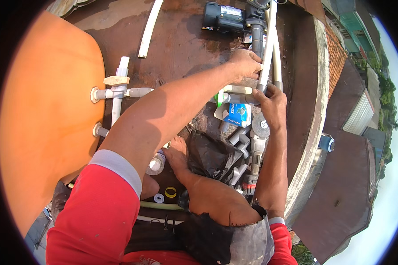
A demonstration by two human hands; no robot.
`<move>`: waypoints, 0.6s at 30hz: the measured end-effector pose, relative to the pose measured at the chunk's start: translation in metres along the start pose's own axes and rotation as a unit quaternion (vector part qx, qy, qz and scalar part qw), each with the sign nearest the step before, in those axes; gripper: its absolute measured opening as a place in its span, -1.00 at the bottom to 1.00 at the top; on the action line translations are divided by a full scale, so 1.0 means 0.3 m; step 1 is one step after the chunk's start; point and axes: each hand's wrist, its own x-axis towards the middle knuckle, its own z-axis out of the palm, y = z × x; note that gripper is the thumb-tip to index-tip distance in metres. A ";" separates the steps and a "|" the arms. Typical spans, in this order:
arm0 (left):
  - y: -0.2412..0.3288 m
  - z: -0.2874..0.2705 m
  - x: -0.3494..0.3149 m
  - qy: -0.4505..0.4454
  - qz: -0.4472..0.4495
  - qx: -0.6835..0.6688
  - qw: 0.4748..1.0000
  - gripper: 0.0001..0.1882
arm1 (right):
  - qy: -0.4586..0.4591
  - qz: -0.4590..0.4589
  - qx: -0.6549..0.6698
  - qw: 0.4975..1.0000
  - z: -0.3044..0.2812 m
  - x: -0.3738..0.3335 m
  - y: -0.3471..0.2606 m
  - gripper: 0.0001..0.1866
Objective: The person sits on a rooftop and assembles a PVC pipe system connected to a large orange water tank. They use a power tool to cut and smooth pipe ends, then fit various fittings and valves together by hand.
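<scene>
Across the reach from the lower left, my left hand (pixel 245 64) has its fingertips closed at the side of a long white pipe (pixel 269 40). Closer to me, my right hand (pixel 272 105) is curled around the pipe's lower end, at a grey pipe fitting (pixel 261 87); its palm side is partly hidden. A second pale pipe (pixel 277 57) runs just to the right of the first. Next to the right hand's fingers lies a short cream pipe (pixel 239 89). Below that, a grey pipe (pixel 239 98) joins a valve with a green handle (pixel 220 98).
A black water pump (pixel 224 17) stands at the far side. A large orange tank (pixel 53 115) with a valved pipe (pixel 118 86) fills the left. An angle grinder (pixel 258 143), grey fittings (pixel 239 138), a blue box (pixel 239 115) and a black plastic bag (pixel 208 154) lie near my foot. A roof edge (pixel 311 145) borders the right.
</scene>
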 end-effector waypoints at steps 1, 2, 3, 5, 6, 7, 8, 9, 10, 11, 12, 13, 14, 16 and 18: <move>-0.007 -0.002 -0.003 -0.007 -0.001 -0.008 1.000 -0.77 | -0.003 0.007 0.007 1.000 0.002 -0.012 -0.005 -0.66; -0.012 -0.005 -0.005 -0.010 -0.001 -0.019 1.000 -0.77 | -0.005 0.014 0.013 1.000 0.002 -0.019 -0.012 -0.66; -0.017 -0.010 -0.007 -0.013 0.000 -0.030 0.999 -0.76 | -0.006 0.012 -0.002 1.000 0.000 -0.020 -0.020 -0.66; -0.030 -0.028 -0.005 -0.015 0.002 -0.031 0.999 -0.75 | -0.012 0.005 -0.029 1.000 0.006 -0.017 -0.041 -0.66; -0.035 -0.035 -0.004 -0.015 0.004 -0.023 1.000 -0.75 | -0.012 0.003 -0.015 1.000 0.013 -0.016 -0.034 -0.67; -0.028 -0.026 -0.006 -0.021 0.005 -0.014 1.000 -0.74 | -0.007 0.002 -0.001 1.000 0.012 -0.014 -0.021 -0.67; -0.023 -0.019 -0.010 -0.022 -0.005 -0.010 1.000 -0.74 | -0.002 0.001 0.013 1.000 0.008 -0.012 -0.009 -0.67; -0.018 -0.011 -0.015 -0.024 -0.015 -0.006 1.000 -0.74 | 0.000 0.000 0.018 1.000 0.004 -0.011 0.004 -0.67; -0.015 -0.009 -0.013 -0.027 -0.023 0.001 0.999 -0.74 | 0.004 -0.004 0.023 1.000 0.005 -0.011 0.002 -0.67; -0.016 -0.013 -0.017 -0.027 -0.018 -0.001 0.999 -0.73 | 0.008 -0.006 0.029 1.000 0.004 -0.011 0.000 -0.66; -0.019 -0.021 -0.024 -0.029 -0.013 -0.001 1.000 -0.72 | 0.008 -0.013 0.018 1.000 0.003 -0.010 -0.002 -0.66; -0.022 -0.025 -0.030 -0.031 -0.009 -0.002 0.999 -0.71 | 0.009 -0.019 0.008 1.000 0.003 -0.011 -0.002 -0.65; -0.022 -0.024 -0.033 -0.034 -0.016 0.001 0.999 -0.71 | 0.010 -0.025 -0.003 1.000 -0.001 -0.011 -0.001 -0.64; -0.023 -0.023 -0.040 -0.037 -0.030 0.006 0.999 -0.70 | 0.010 -0.018 0.002 1.000 -0.001 -0.013 0.008 -0.62; -0.013 -0.024 -0.040 -0.041 -0.029 0.016 0.999 -0.72 | 0.009 -0.010 -0.007 1.000 -0.005 -0.030 -0.019 -0.63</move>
